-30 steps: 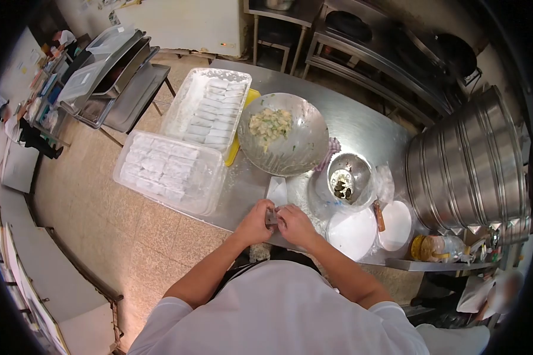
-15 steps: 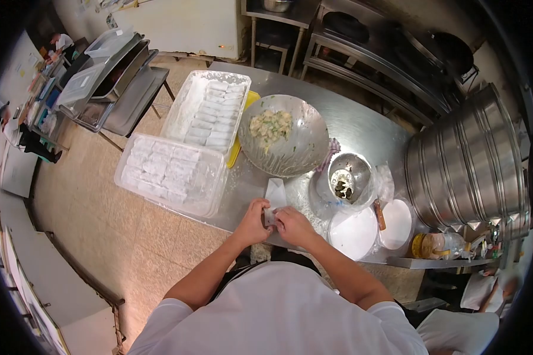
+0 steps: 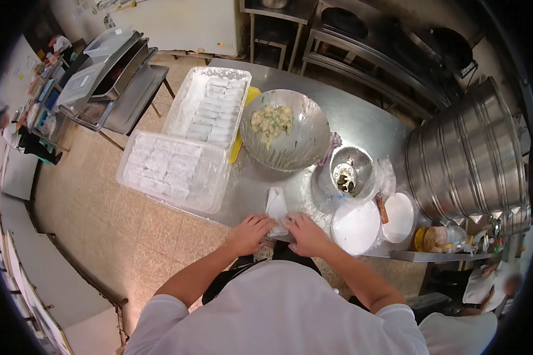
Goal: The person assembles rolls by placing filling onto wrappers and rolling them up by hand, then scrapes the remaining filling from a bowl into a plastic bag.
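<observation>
A thin white wrapper sheet (image 3: 276, 203) lies on the steel table near its front edge, its far end pointed. My left hand (image 3: 250, 234) rests along the sheet's left side with fingers stretched out, the fingertips touching it. On the opposite side my right hand (image 3: 307, 234) lies with fingers extended over the right edge. Whether filling sits under the near part of the wrapper, I cannot tell. Beyond the sheet stands a big metal bowl (image 3: 308, 139) with pale, green-flecked filling (image 3: 271, 122) inside.
Left of the bowl, two plastic tubs (image 3: 218, 204) (image 3: 180, 89) hold rows of white wrapped rolls. To the right are a smaller lined metal bowl (image 3: 370, 165), two round white stacks (image 3: 355, 231) (image 3: 400, 216), a wooden-handled tool (image 3: 382, 210) and tall stacked steamers (image 3: 456, 160). Other people are at the edges.
My hands have moved apart from a pinch close together to either side of the wrapper, fingers now stretched out. The view has shifted slightly.
</observation>
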`<state>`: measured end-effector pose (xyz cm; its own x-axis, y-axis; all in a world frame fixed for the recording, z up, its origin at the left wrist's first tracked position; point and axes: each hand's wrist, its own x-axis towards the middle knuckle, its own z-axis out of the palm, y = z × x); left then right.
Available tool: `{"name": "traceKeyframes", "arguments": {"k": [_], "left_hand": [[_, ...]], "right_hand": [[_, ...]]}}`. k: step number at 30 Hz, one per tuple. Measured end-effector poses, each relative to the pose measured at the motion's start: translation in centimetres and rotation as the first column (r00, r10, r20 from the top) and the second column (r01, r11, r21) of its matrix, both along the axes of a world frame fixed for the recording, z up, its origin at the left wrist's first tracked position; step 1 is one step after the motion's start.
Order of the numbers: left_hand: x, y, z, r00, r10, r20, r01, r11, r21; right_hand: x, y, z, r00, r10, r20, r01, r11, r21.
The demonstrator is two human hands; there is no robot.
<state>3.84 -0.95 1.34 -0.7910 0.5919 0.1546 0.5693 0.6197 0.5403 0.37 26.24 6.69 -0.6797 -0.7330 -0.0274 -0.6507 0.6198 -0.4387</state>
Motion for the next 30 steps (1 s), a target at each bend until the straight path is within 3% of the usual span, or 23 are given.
{"name": "traceKeyframes", "arguments": {"k": [2,5,12,17,20,23,26,29,30], "left_hand": [[0.8,0.1,-2.1,1.000,0.003,-0.026,-0.003,1.000,-0.002],[1.5,0.5,-3.0,0.994,0.046,-0.099,-0.039,0.997,0.069],[0.4,1.8,-1.6,0.975,0.186,-0.120,-0.157,0.963,0.220],[-1.3,3.0,-0.4,0.949,0.315,-0.003,-0.310,0.937,0.160],[-2.5,3.5,-0.3,0.932,0.356,0.069,-0.362,0.925,0.116],[-3.4,3.4,0.8,0.918,0.341,0.203,-0.336,0.940,-0.059],[-4.1,3.6,-0.4,0.892,0.388,0.232,-0.401,0.916,0.013],[-3.9,2.1,1.1,0.975,0.223,-0.014,-0.216,0.956,0.197],[-3.8,1.6,1.0,0.983,0.182,-0.010,-0.177,0.967,0.182]], "right_hand": [[1.4,-0.4,-1.4,1.000,0.023,-0.011,-0.023,0.999,0.033],[2.1,-0.4,-4.7,0.999,0.013,-0.039,-0.015,0.998,-0.055],[1.6,-1.0,-4.6,0.985,-0.148,-0.089,0.125,0.966,-0.226],[0.3,-2.0,-5.0,0.957,-0.290,0.023,0.290,0.945,-0.155],[0.5,-3.1,-3.6,0.924,-0.366,-0.112,0.325,0.905,-0.275],[0.9,-3.2,-2.5,0.970,-0.173,-0.171,0.147,0.977,-0.158],[0.3,-2.8,-4.6,0.969,-0.106,-0.221,0.091,0.993,-0.078],[-0.5,-2.7,-4.3,0.978,-0.074,-0.195,0.064,0.996,-0.058],[-0.7,-2.6,-4.2,0.976,-0.075,-0.203,0.067,0.997,-0.048]]}}
